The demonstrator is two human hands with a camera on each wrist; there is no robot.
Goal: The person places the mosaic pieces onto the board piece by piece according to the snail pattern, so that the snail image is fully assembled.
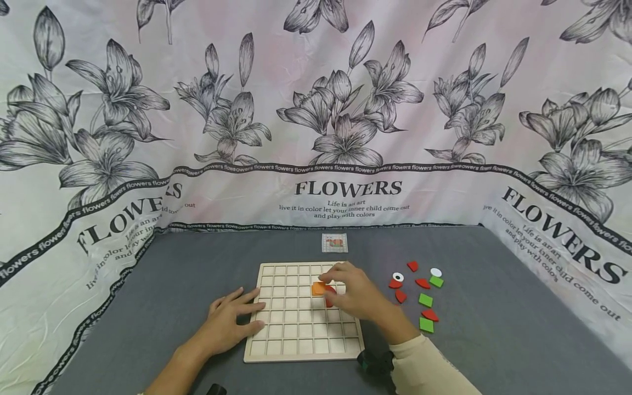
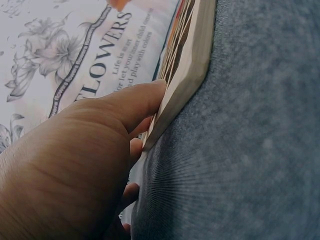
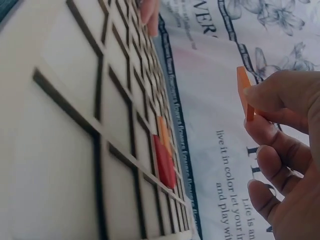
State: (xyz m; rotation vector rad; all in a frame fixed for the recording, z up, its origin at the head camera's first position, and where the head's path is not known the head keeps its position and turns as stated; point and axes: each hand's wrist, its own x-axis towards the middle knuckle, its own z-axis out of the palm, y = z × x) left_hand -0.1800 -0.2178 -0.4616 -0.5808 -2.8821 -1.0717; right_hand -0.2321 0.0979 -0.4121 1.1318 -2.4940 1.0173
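A pale wooden board with a raised grid of square cells lies on the grey cloth. My right hand is over its upper right part, pinching a thin orange tile between thumb and index finger, the other fingers loosely bent. In the right wrist view the tile is held off the board. A red piece and another orange tile sit side by side in the grid. My left hand rests at the board's left edge with fingers spread, and its thumb touches the rim.
Right of the board lie loose pieces: several red ones, green squares, a white disc and a white disc with a black dot. Behind the board is a small picture card. Flower-printed cloth walls the back and sides.
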